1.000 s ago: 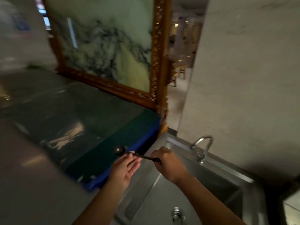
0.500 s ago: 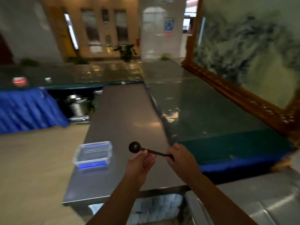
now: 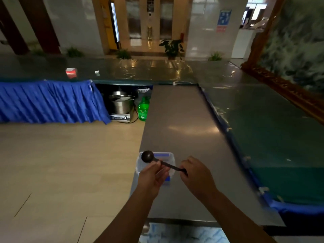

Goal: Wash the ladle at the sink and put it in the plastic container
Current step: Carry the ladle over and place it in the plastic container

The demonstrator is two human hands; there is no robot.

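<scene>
A small dark ladle (image 3: 147, 156) with a round bowl and a thin black handle is held level above the steel counter (image 3: 182, 130). My left hand (image 3: 152, 178) pinches the handle just behind the bowl. My right hand (image 3: 196, 176) grips the handle's far end. Directly under the ladle sits a clear plastic container (image 3: 171, 156) with a blue base, near the counter's left edge; my left hand hides much of it. The sink is out of view.
A green glass-topped table (image 3: 273, 130) with blue skirting adjoins the counter on the right, with a carved wooden frame (image 3: 287, 88) behind it. On the floor at the left stand a steel pot on a cooker (image 3: 121, 106) and a green bottle (image 3: 143, 109). A blue-skirted table (image 3: 49, 100) runs along the back left.
The view has swung left from the sink to the steel counter. Both hands kept their hold on the ladle, which now hangs over the plastic container.
</scene>
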